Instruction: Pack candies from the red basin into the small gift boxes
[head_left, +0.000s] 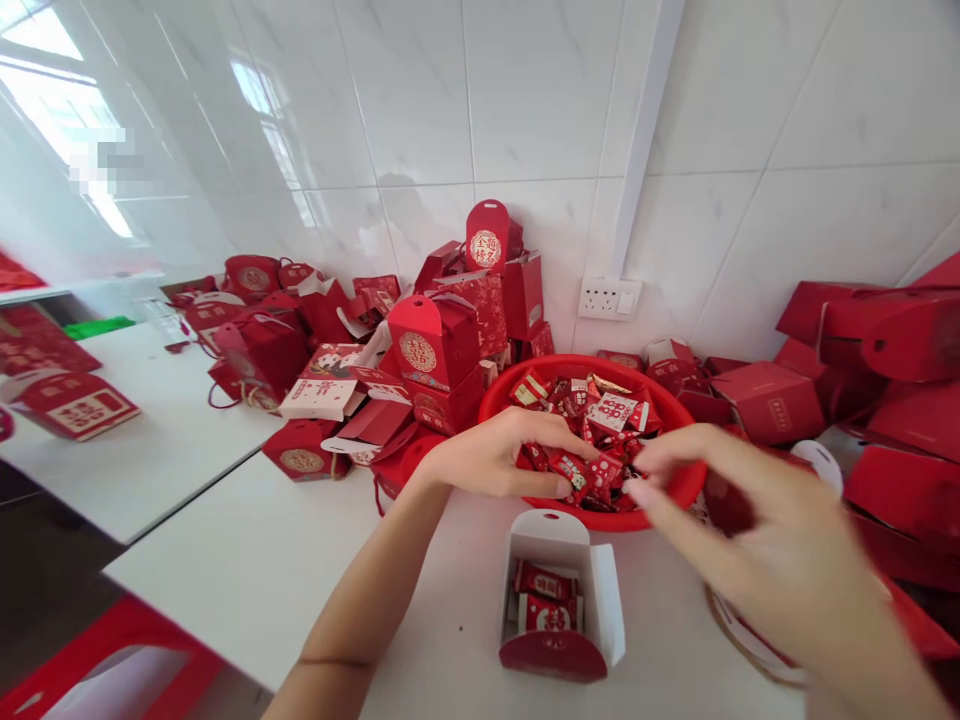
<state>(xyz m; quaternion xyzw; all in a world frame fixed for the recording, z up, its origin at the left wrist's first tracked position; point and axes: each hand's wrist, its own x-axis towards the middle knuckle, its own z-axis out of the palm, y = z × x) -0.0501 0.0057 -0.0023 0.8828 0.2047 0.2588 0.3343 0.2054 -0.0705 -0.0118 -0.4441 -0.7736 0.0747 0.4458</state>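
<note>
A red plastic bowl (660, 400) full of red-wrapped candies (611, 412) sits on the white table. My left hand (499, 452) reaches into its near side, fingers curled round several candies. My right hand (757, 520) hovers over the bowl's front right rim, blurred, fingertips pinched together; what they hold is unclear. In front of the bowl lies an open red-and-white gift box (559, 595) with a few wrapped candies inside.
Piles of red gift boxes and bags (360, 340) crowd the back left against the tiled wall. More red boxes (862, 380) are stacked at the right. A wall socket (609, 297) sits behind the bowl. A second white table (135, 450) carries red boxes at the left.
</note>
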